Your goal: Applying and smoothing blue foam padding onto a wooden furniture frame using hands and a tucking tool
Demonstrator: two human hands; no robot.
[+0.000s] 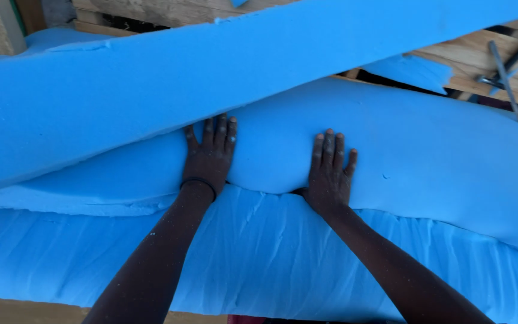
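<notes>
A thick blue foam sheet lies across the view, bulging upward in the middle. My left hand presses flat on it, fingers spread, a dark band at the wrist. My right hand lies palm down a little to the right, also flat on the foam. Both palms sit at the rounded front edge, where the foam dents under them. A second blue foam slab runs diagonally above, just past my left fingertips. The ridged cut face of the foam hangs below my wrists.
Wooden boards of a frame show at the top right, with a metal tool resting on them. A torn scrap of blue foam lies near it. More timber stands at the top left.
</notes>
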